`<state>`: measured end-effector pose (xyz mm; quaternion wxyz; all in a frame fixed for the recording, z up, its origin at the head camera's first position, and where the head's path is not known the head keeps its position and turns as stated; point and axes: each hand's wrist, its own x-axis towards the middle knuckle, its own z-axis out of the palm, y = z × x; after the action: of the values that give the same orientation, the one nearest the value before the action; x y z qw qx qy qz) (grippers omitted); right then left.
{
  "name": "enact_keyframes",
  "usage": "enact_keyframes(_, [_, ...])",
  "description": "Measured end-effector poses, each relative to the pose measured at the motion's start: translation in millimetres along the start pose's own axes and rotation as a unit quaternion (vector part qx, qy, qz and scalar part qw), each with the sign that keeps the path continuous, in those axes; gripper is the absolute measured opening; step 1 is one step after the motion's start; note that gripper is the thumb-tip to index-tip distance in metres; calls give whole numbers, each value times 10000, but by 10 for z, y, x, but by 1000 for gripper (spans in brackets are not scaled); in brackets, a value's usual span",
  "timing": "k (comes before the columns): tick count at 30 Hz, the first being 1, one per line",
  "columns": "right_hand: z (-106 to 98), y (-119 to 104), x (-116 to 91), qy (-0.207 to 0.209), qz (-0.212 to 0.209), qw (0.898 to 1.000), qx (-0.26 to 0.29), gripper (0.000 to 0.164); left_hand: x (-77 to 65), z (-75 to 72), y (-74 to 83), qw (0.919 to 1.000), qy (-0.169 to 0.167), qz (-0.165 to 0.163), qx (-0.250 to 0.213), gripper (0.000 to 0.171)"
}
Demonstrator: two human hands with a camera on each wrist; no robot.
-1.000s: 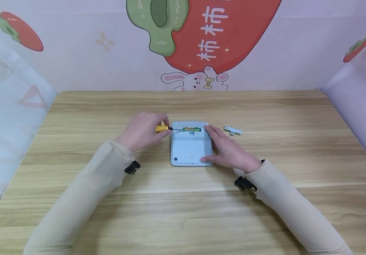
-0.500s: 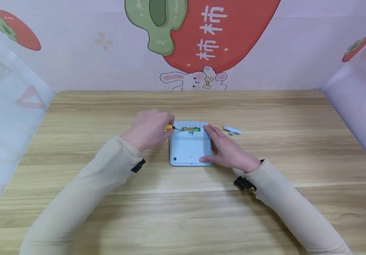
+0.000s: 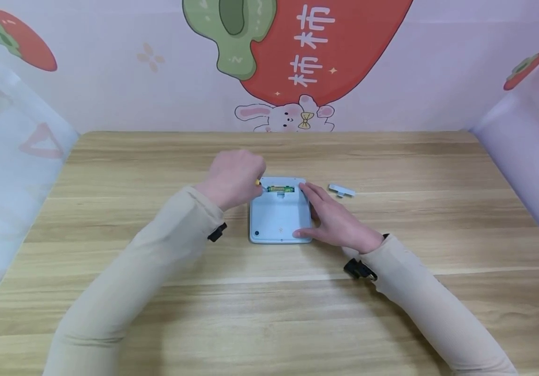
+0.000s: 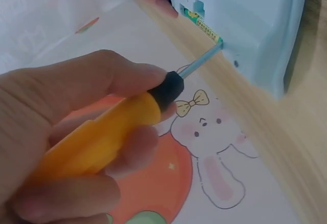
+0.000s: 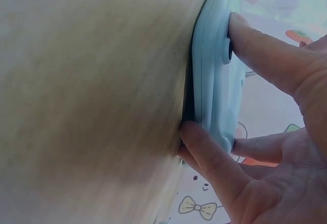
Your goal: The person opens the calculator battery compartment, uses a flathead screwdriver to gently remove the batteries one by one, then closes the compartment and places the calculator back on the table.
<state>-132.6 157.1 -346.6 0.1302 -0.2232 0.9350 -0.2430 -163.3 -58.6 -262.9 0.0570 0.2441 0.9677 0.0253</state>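
A light blue device (image 3: pixel 279 216) with a squarish back lies on the wooden table, its back facing up. A green and yellow battery (image 3: pixel 280 189) sits in the open slot near its far edge. My left hand (image 3: pixel 234 177) grips a screwdriver (image 4: pixel 110 132) with a yellow handle and black collar. In the left wrist view its metal shaft (image 4: pixel 200 60) reaches the end of the battery. The device's right side is held by my right hand (image 3: pixel 337 219); in the right wrist view the thumb (image 5: pixel 265 55) lies on its back and other fingers touch its edge.
To the right of the device lies a small light blue battery cover (image 3: pixel 342 190). Behind the wooden table (image 3: pixel 269 313) stands a printed backdrop (image 3: pixel 109 62). Pale sheeting hangs along both sides.
My left hand has moved right and slightly away from me, turning over the device's upper left corner with the screwdriver. The right hand and the device look still.
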Motion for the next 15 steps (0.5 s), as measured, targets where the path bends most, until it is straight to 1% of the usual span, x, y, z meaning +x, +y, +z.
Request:
enact_keyframes(3, [10, 1, 7, -2, 16, 10000, -13, 102, -8, 39, -52, 9997, 2, -60, -236, 12])
enact_keyframes(9, [8, 4, 10, -19, 60, 9999, -87, 101, -57, 150, -174, 9964, 239, -186, -788, 15])
enact_keyframes(11, [3, 0, 8, -21, 77, 9999, -109, 100, -76, 191, -229, 9939, 307, -233, -1031, 15])
enact_keyframes(15, [0, -4, 11, -36, 89, 9999, -133, 100, -136, 284, -348, 9862, 488, -266, -1559, 17])
